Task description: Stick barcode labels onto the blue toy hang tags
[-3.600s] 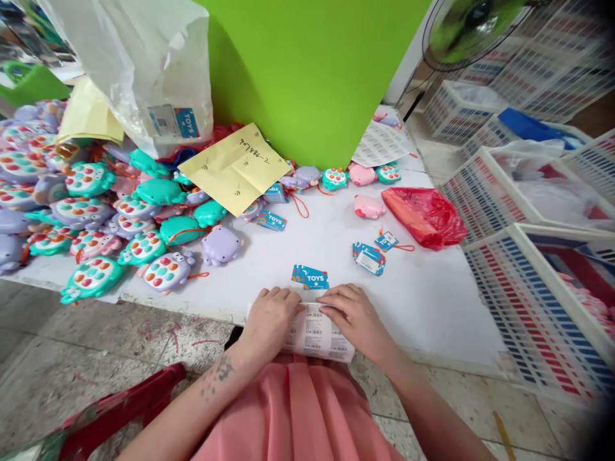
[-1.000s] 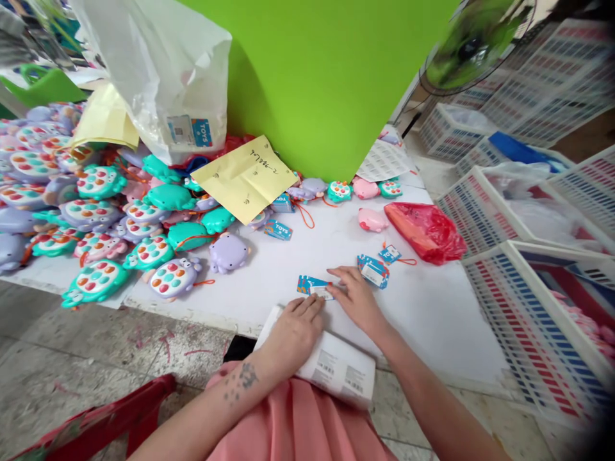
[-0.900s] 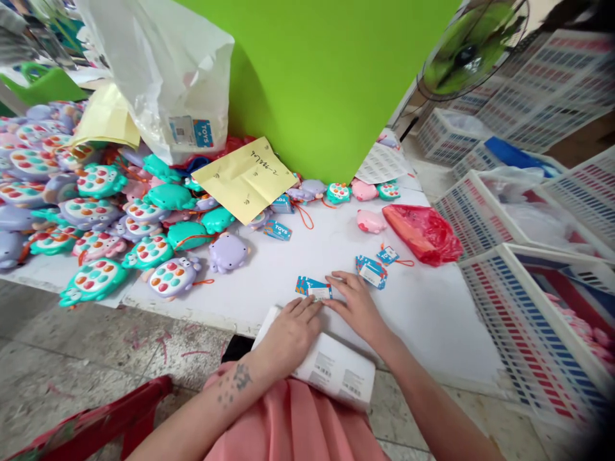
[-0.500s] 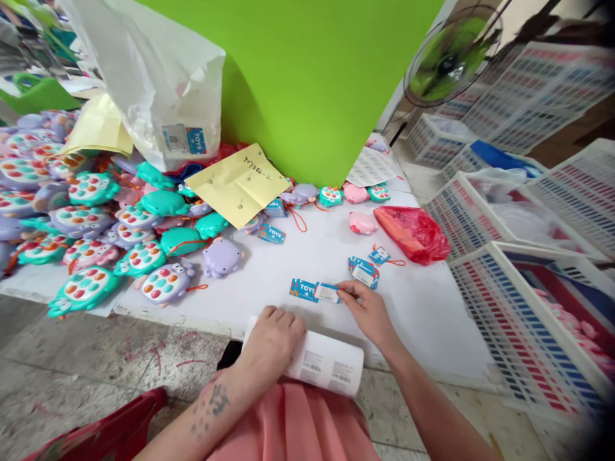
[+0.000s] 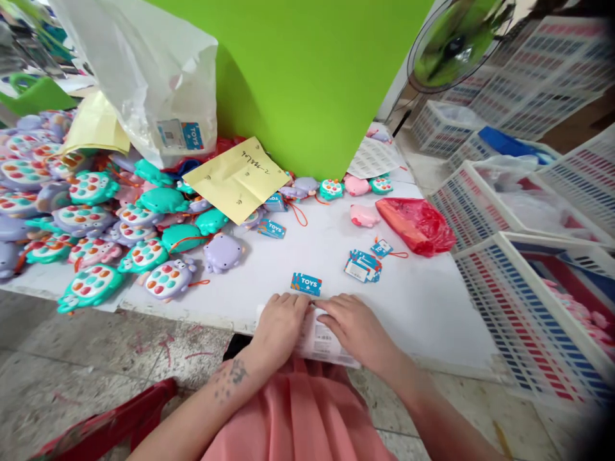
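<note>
A white roll of barcode labels lies at the table's front edge, against my lap. My left hand is closed over its left part. My right hand is at the roll's upper edge, fingers bent onto it, its fingertips close to those of my left hand; whether a single label is between them is hidden. Just beyond the hands lies one blue TOYS card, face up. To the right is a small pile of blue cards with white stickers, beside a tag on an orange loop.
Turtle- and whale-like pop toys are heaped on the left, near a yellow paper and a white plastic bag. A red plastic bag lies right. Crates and a fan stand beyond the table.
My right hand has left a stickered card on the pile at the right and come back to the label roll beside my left hand. The roll has tilted.
</note>
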`<state>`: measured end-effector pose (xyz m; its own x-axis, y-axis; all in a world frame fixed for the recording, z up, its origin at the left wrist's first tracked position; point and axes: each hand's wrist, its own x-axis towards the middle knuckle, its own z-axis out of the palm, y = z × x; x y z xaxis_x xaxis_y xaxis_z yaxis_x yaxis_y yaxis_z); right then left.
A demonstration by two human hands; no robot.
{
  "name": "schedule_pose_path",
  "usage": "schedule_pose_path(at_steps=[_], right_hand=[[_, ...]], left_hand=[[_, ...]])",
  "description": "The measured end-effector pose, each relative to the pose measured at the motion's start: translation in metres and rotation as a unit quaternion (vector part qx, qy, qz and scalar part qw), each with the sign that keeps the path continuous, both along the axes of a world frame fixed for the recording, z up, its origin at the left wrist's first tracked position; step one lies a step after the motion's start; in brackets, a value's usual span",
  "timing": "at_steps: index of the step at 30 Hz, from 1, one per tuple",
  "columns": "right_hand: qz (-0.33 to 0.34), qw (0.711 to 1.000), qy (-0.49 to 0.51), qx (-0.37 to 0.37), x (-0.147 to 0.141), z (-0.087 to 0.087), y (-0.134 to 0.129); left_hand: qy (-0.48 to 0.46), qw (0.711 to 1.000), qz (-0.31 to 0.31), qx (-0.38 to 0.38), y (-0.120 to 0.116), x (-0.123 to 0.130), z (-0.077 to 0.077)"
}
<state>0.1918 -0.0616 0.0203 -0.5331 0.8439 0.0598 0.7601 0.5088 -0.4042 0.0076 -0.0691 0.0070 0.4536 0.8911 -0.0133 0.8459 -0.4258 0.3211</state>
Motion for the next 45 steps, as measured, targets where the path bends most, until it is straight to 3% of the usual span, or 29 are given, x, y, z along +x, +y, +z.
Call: schedule_pose_path(at_steps=[3, 10, 17, 19, 21, 23, 25, 28, 36, 45], right_hand=[[-0.007, 1.0, 0.004, -0.026, 0.001, -0.006, -0.002], [-0.03, 0.989, 0.12, -0.077, 0.005, -0.012, 0.004], [-0.026, 0.99, 0.121, 0.063, -0.01, -0.025, -0.013], [-0.016, 0.987, 0.14, 0.072, -0.012, -0.025, -0.019], [-0.051, 0.977, 0.201, 0.049, -0.012, -0.024, -0.021], [-0.128, 0.957, 0.262, 0.007, -0.012, -0.024, -0.014], [-0.198, 0.936, 0.29, -0.031, -0.01, -0.026, -0.002], [-0.239, 0.924, 0.294, -0.056, -0.006, -0.03, 0.018], [-0.236, 0.931, 0.25, -0.12, -0.002, -0.025, 0.043], [-0.225, 0.948, 0.211, -0.083, -0.014, -0.042, 0.046]], left_hand=[[-0.004, 1.0, 0.01, 0.006, 0.0, -0.01, -0.001], [-0.03, 0.998, 0.026, -0.048, 0.001, -0.026, 0.003], [-0.028, 0.995, 0.047, -0.083, 0.001, -0.024, 0.003], [-0.025, 0.993, 0.061, -0.093, 0.002, -0.027, 0.0], [-0.022, 0.993, 0.074, -0.095, 0.004, -0.03, -0.003], [-0.015, 0.994, 0.074, -0.082, 0.004, -0.033, -0.006], [-0.012, 0.998, 0.039, -0.052, 0.004, -0.033, -0.007], [-0.021, 0.999, -0.035, -0.006, 0.001, -0.033, -0.008], [-0.044, 0.993, -0.109, 0.02, -0.004, -0.035, -0.009], [-0.047, 0.983, -0.151, 0.099, -0.007, -0.027, -0.025]])
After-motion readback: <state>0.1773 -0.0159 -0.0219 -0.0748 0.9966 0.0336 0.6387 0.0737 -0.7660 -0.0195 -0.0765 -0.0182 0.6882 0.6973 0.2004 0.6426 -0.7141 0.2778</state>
